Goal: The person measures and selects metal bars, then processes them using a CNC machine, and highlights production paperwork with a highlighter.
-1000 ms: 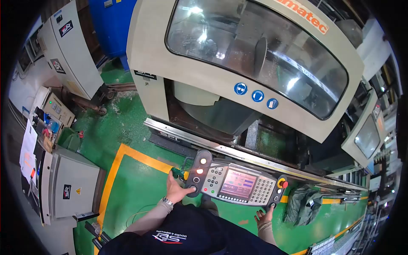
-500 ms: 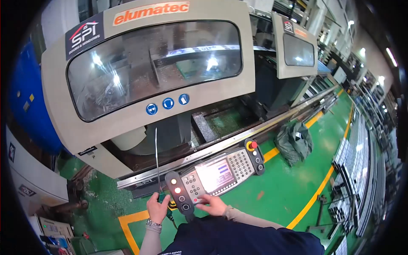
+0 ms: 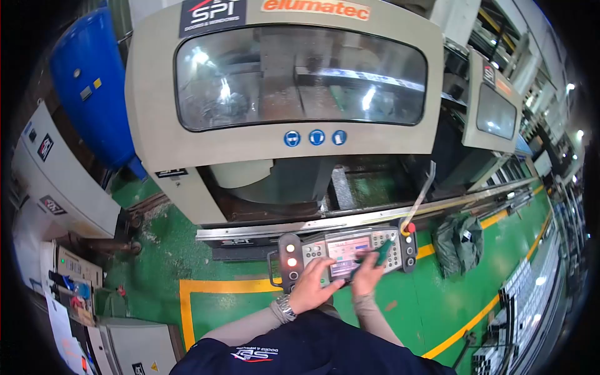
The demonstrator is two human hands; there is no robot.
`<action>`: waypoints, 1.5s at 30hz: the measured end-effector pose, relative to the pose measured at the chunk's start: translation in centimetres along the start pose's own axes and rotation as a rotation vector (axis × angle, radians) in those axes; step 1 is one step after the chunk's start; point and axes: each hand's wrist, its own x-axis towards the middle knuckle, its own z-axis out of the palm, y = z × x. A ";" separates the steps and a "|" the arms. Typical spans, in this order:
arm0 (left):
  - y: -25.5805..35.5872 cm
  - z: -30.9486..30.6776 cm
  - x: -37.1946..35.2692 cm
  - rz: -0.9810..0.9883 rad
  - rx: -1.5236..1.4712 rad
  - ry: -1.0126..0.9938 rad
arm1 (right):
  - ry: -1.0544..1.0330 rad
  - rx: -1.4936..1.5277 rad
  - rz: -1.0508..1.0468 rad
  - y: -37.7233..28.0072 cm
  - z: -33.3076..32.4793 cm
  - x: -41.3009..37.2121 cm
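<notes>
My right hand [image 3: 367,280] is closed around the green handle of an air blow gun [image 3: 384,251]. Its long, thin metal nozzle points up and to the right, past the red emergency stop button [image 3: 410,228]. My left hand [image 3: 310,286], with a metal watch at the wrist, is beside it at the lower left of the screen, thumb and fingers apart. Both hands are over the control panel [image 3: 315,249], which has a lit screen [image 3: 350,251] and rows of buttons. A dark, blurred part lies between the hands; I cannot make out its shape.
Behind the panel stands a large beige machine [image 3: 281,140] with a windowed hood and a metal rail [image 3: 281,228] along its front. A dark green bag [image 3: 458,245] sits on the floor at right. Metal profiles [image 3: 525,312] are stacked farther right. A grey cabinet [image 3: 69,175] is at left.
The air blow gun has passed from my left hand to my right and swung rightward. My left hand has moved right, toward the screen. The view has shifted left.
</notes>
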 end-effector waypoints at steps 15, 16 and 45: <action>-8.2 -3.9 -9.2 -0.421 -0.193 -0.060 | -0.075 0.106 0.163 -0.8 -0.7 2.0; -7.6 -3.2 -8.6 -0.352 -0.229 -0.125 | -0.166 0.130 0.088 -1.3 0.7 1.4; -6.5 -1.7 -6.4 -0.335 -0.442 -0.427 | -0.622 -1.132 -0.562 -13.0 18.1 16.4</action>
